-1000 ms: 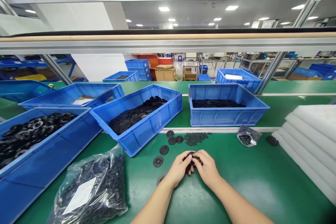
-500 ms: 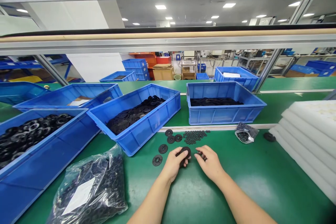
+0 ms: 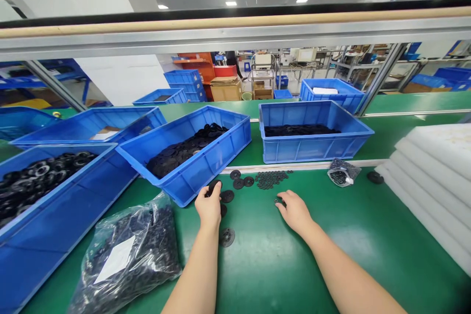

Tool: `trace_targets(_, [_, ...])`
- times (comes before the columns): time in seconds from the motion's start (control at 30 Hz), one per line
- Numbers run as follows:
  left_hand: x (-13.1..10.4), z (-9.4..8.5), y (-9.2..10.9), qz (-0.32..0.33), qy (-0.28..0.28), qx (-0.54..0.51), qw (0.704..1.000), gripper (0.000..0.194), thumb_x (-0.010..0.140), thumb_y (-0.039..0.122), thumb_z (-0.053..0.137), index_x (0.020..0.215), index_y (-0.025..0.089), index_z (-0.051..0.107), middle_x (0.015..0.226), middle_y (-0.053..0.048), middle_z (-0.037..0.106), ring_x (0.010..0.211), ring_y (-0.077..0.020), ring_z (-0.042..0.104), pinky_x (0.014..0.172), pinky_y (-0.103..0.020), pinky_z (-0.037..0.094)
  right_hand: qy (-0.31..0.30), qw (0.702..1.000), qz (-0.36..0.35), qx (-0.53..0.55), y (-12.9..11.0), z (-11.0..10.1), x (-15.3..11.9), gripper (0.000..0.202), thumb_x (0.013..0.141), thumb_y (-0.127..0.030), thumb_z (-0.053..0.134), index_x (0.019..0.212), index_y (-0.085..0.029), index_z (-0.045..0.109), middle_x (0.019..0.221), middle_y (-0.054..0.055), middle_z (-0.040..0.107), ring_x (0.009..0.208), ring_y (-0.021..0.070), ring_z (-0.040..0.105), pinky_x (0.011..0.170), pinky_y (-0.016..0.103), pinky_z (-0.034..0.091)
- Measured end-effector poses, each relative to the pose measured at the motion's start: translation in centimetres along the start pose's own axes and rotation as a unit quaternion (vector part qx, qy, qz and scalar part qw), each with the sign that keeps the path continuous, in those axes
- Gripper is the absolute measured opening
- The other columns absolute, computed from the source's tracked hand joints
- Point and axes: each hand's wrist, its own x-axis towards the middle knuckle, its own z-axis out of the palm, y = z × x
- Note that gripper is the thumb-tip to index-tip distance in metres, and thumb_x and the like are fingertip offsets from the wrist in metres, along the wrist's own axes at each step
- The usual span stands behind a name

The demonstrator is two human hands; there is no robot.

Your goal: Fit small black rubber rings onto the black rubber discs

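Observation:
My left hand (image 3: 209, 207) is closed around a black disc (image 3: 213, 186), held upright beside the right end of a blue bin; whether it has more than one disc is hidden. Under and beside that hand lie several flat black discs with holes, among them a near one (image 3: 227, 237) and one by the fingertips (image 3: 227, 196). To the right, my right hand (image 3: 295, 212) hovers low over the green table, thumb and fingers pinching small black rings (image 3: 276, 201). Just beyond it, many more small rings (image 3: 270, 179) are spread in a patch.
Blue bins hold black discs (image 3: 180, 151), more dark parts (image 3: 301, 130) and black rings (image 3: 47, 171). A large clear bag of dark parts (image 3: 128, 255) sits left, a small bag (image 3: 343, 174) right. White foam sheets (image 3: 430, 176) are stacked at the right edge.
My left hand has moved left, away from my right hand, towards the bin. Another disc now lies on the table nearest me. My right hand stays nearly in place; the view has tilted down.

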Motion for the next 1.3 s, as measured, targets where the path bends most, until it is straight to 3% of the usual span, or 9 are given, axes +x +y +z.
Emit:
trace_targets(0.27, [-0.3, -0.1, 0.3, 0.027, -0.037, 0.046, 0.998, 0.039, 0.072, 0.053, 0.07, 0.066, 0.016, 0.059, 0.054, 0.003, 0.055, 0.051, -0.0128, 0.049, 0.054, -0.027, 0.042, -0.008, 1.0, -0.02, -0.003, -0.3, 0.2, 0.1, 0.01, 0.088, -0.018, 0.061, 0.09, -0.022, 0.07, 0.09, 0.006, 0.065, 0.087, 0.0214, 0.063, 0.08, 0.032, 0.049])
trace_targets(0.43, [-0.2, -0.3, 0.1, 0.099, -0.012, 0.169, 0.981, 0.018, 0.075, 0.03, 0.064, 0.09, 0.02, 0.059, 0.075, 0.0, 0.065, 0.071, -0.0175, 0.061, 0.072, -0.031, 0.049, -0.001, 1.0, -0.019, 0.002, -0.5, -0.1, 0.0, 0.009, 0.087, -0.017, 0.062, 0.09, -0.022, 0.07, 0.09, 0.006, 0.065, 0.086, 0.021, 0.063, 0.08, 0.032, 0.049])
trace_targets(0.57, [-0.9, -0.3, 0.0, 0.181, -0.121, 0.348, 0.912, 0.028, 0.08, 0.03, 0.061, 0.106, 0.02, 0.065, 0.094, -0.009, 0.063, 0.089, -0.025, 0.064, 0.085, -0.038, 0.049, -0.005, 1.0, -0.02, 0.002, -0.6, -0.1, 0.0, 0.009, 0.088, -0.017, 0.062, 0.088, -0.022, 0.07, 0.089, 0.006, 0.065, 0.084, 0.0207, 0.063, 0.079, 0.031, 0.048])
trace_targets(0.67, [-1.2, -0.4, -0.1, 0.154, -0.18, 0.463, 0.854, 0.04, 0.075, 0.042, 0.07, 0.108, 0.019, 0.069, 0.105, -0.013, 0.058, 0.091, -0.0294, 0.064, 0.08, -0.04, 0.051, 0.0, 1.0, -0.019, 0.002, -0.6, -0.1, 0.1, 0.009, 0.087, -0.017, 0.062, 0.086, -0.023, 0.07, 0.089, 0.005, 0.065, 0.084, 0.0205, 0.062, 0.078, 0.032, 0.047])
trace_targets(0.77, [-1.0, -0.5, 0.0, 0.154, -0.2, 0.492, 0.833, 0.036, 0.077, 0.041, 0.068, 0.105, 0.019, 0.072, 0.102, -0.012, 0.057, 0.088, -0.028, 0.064, 0.077, -0.037, 0.051, -0.003, 1.0, -0.009, 0.001, -0.6, 0.0, 0.1, 0.008, 0.087, -0.017, 0.063, 0.085, -0.022, 0.069, 0.089, 0.006, 0.066, 0.084, 0.0212, 0.063, 0.08, 0.034, 0.045])
trace_targets(0.9, [-1.8, 0.1, 0.4, 0.201, -0.209, 0.378, 0.879, 0.024, 0.084, 0.035, 0.055, 0.084, 0.019, 0.072, 0.083, -0.009, 0.062, 0.082, -0.0258, 0.063, 0.079, -0.036, 0.049, 0.02, 0.998, -0.016, 0.056, -1.0, 0.2, -0.1, 0.008, 0.088, -0.017, 0.06, 0.086, -0.021, 0.068, 0.087, 0.005, 0.066, 0.081, 0.0194, 0.062, 0.079, 0.034, 0.046])
trace_targets(1.0, [-4.5, 1.3, 0.8, 0.143, -0.298, 0.188, 0.925, 0.025, 0.083, 0.042, 0.057, 0.077, 0.02, 0.069, 0.071, -0.005, 0.064, 0.071, -0.0222, 0.061, 0.069, -0.032, 0.048, 0.067, 0.988, -0.061, 0.125, -2.0, 0.3, -0.5, 0.009, 0.091, -0.019, 0.057, 0.092, -0.021, 0.066, 0.087, 0.004, 0.065, 0.081, 0.0181, 0.061, 0.077, 0.032, 0.048])
trace_targets(1.13, [-8.7, 2.8, 1.1, -0.049, -0.421, 0.012, 0.905, 0.035, 0.077, 0.052, 0.066, 0.079, 0.018, 0.067, 0.061, -0.001, 0.06, 0.056, -0.0159, 0.056, 0.051, -0.025, 0.043, 0.104, 0.976, -0.115, 0.154, -3.4, 0.2, -1.0, 0.011, 0.093, -0.019, 0.052, 0.093, -0.021, 0.064, 0.087, 0.006, 0.064, 0.083, 0.0193, 0.06, 0.075, 0.031, 0.05])
trace_targets(1.3, [-9.8, 3.1, 1.1, -0.141, -0.434, -0.062, 0.888, 0.038, 0.071, 0.052, 0.075, 0.076, 0.015, 0.065, 0.063, -0.001, 0.061, 0.058, -0.0131, 0.057, 0.051, -0.023, 0.045, 0.113, 0.974, -0.146, 0.132, -3.8, 0.2, -1.0, 0.017, 0.096, -0.019, 0.048, 0.097, -0.021, 0.065, 0.086, 0.006, 0.064, 0.081, 0.0195, 0.06, 0.075, 0.032, 0.051])
